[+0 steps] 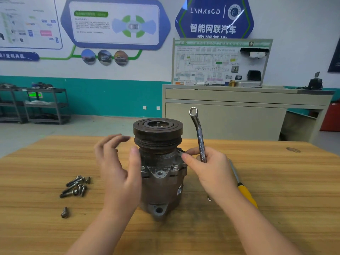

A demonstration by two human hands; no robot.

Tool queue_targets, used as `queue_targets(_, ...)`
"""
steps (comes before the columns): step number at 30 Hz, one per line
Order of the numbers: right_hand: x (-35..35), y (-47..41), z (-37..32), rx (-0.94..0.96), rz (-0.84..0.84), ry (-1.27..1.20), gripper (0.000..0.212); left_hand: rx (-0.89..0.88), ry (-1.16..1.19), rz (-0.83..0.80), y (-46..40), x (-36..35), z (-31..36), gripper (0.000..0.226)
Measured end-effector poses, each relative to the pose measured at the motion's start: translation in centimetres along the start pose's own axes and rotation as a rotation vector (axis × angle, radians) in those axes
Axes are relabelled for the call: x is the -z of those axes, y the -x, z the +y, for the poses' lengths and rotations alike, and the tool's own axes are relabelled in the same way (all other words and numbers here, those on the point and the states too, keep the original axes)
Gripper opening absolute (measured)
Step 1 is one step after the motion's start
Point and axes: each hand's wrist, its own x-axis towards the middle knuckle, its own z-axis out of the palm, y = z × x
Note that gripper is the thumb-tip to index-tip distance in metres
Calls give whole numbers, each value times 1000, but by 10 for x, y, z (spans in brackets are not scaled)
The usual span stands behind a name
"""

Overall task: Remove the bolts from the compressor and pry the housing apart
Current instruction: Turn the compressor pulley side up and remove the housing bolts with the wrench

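On the table (276,181): one compressor (161,172), roughly seven loose bolts (76,186), one screwdriver (244,192); right hand (211,170) grips one wrench (197,133), left hand (117,166) spread open.

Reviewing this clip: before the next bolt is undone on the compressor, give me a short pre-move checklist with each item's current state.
1. Compressor upright on the table: ok.
2. Ring spanner held in right hand: ok.
3. Spanner seated on a bolt: not ok, its ring end is up in the air.
4. Left hand steadying the housing: not ok, open beside it.
5. Removed bolts set aside on the left: ok.
6. Screwdriver ready for prying: ok.
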Motion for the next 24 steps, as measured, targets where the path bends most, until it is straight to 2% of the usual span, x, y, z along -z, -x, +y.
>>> queue_targets(2, 1, -3, -5, 39, 15, -24, 12, -249, -76, -64, 2, 1, 6, 18)
queue_targets(3, 1, -5, -7, 53, 21, -45, 12, -302, -113, -111, 4, -1, 10, 18)
queue_targets(7, 3, -4, -11, 90, 6, -70, 14, -282, -195, -287, 15, -11, 18, 25)
queue_targets(12, 0, 1, -9, 60, 20, 54, 14, -281, -229, -331, 17, -11, 15, 26)
queue_targets(14, 2, -3, -3, -19, 99, 25, 18, -271, -215, -311, 17, -11, 15, 25)
queue_targets(16, 10, -12, 11, -180, 192, 49, 25, -293, -190, -269, 20, -11, 17, 24)
queue_targets(18, 19, -21, 30, -388, 199, 238, 26, -429, -150, -250, 28, -12, 22, 19)
queue_targets(21, 23, -24, 54, -619, 31, 514, 30, -719, -48, -376, 42, -16, 34, 13)
queue_targets(22, 21, -24, 60, -668, -41, 559, 31, -753, 1, -439, 48, -18, 37, 14)
queue_targets(24, 16, -25, 69, -713, -137, 645, 28, -702, 63, -611, 61, -25, 43, 14)
